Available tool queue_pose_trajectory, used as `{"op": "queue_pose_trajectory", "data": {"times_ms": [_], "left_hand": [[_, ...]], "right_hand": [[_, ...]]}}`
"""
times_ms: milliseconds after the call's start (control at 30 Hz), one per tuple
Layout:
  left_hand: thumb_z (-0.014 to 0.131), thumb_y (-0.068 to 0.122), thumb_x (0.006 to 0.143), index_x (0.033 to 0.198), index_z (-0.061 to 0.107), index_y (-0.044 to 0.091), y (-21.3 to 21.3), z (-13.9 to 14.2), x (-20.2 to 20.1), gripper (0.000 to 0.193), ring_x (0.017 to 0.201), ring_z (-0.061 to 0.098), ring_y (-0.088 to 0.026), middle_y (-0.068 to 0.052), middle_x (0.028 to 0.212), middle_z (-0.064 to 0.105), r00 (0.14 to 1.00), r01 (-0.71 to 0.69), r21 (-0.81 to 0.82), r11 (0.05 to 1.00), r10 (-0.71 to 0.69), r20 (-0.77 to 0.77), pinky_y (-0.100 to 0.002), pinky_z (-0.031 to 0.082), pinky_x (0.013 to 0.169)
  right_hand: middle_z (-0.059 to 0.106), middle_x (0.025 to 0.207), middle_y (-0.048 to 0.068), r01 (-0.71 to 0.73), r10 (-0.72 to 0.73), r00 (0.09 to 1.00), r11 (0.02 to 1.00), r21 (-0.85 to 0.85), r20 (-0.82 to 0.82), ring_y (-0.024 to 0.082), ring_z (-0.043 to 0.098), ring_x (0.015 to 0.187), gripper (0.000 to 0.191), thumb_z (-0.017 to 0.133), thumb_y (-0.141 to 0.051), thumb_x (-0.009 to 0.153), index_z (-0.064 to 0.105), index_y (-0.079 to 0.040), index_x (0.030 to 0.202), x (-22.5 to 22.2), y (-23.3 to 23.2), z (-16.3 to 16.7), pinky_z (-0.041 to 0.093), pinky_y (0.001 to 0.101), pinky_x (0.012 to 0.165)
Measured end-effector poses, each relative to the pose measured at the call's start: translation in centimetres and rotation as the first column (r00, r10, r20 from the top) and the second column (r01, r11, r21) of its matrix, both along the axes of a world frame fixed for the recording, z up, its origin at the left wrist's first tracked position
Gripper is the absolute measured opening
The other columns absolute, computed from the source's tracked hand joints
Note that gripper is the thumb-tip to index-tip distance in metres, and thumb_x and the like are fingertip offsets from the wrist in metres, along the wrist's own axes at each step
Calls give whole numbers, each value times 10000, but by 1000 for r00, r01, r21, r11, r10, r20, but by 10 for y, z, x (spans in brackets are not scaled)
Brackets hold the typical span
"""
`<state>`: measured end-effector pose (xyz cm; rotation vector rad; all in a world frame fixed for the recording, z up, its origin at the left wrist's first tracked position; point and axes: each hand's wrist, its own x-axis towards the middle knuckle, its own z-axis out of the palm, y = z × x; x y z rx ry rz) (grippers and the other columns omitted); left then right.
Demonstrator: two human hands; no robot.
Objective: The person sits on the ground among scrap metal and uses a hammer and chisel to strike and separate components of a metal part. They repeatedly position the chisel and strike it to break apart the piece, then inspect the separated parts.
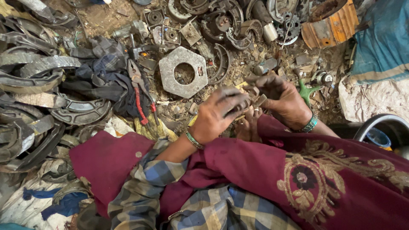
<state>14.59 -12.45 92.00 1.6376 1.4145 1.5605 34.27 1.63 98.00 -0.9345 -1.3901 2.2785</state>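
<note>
Dirt floor littered with scrap metal, seen from above; a maroon embroidered cloth (298, 170) covers the lap at the bottom.

Small metal part (254, 99), dull tan-grey and grimy, sits just right of centre between both hands. Long axis runs roughly from 7 o'clock to 1 o'clock; a yellowish strip shows at its lower end. Exact shape is hidden by fingers.

Left hand (217, 113) closed around the part's lower end, fingers curled over it, green bangle at the wrist. Right hand (281, 100) at 3 o'clock of the part, fingertips pinched on its upper end, beaded bangle at the wrist. Both hands blackened with grease.

At 10 o'clock of the hands, a flat grey hexagonal plate (183, 71) with a round hole lies well apart. Farther left, pliers (140, 91) with red handles rest on dark plaid cloth. Curved brake shoes (34, 72), worn and rusty, pile up at 9 o'clock. An orange rusted drum (330, 23) stands at 1 o'clock.
</note>
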Motion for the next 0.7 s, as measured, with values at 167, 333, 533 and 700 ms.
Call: {"op": "queue_pose_trajectory", "data": {"times_ms": [167, 333, 533, 700], "left_hand": [[762, 40, 945, 1441, 609, 118, -12, -1, -6, 525, 1278, 622, -292, -76, 1408, 585, 988, 21, 157, 987, 4, -157, -407, 559, 1105], [644, 90, 983, 1440, 611, 89, -13, -1, -15, 458, 1312, 605, -319, -118, 1411, 589, 954, 94, 214, 972, -26, -298, -432, 522, 1154], [662, 126, 957, 1437, 610, 50, -8, 1, -13, 489, 1332, 606, -336, -141, 1451, 575, 900, 187, 270, 945, -55, -432, -440, 528, 1158], [673, 102, 964, 1414, 610, 56, -2, 2, -9, 457, 1313, 615, -326, -137, 1427, 579, 926, 116, 282, 952, 0, -379, -437, 547, 1139]], "right_hand": [[587, 1453, 174, 37, -39, 998, 998, -45, -49, 274, 569, 1386, 306, 632, 10, 1074, 608, -4, 1379, 4, -1, -7, 456, 431, 1203], [618, 1451, 138, 62, -83, 995, 942, -330, -52, 296, 639, 1261, 339, 647, -174, 1010, 647, 4, 1298, 16, -2, -18, 533, 489, 1048], [647, 1373, 86, -79, 80, 997, 996, -52, 10, 184, 639, 1192, 381, 796, -45, 908, 631, -10, 1250, 25, 2, -22, 533, 397, 1044], [704, 1161, 80, -30, 36, 997, 996, -88, 64, 178, 680, 1043, 355, 781, 3, 884, 648, -18, 1213, 23, 4, -17, 567, 339, 923]]}}
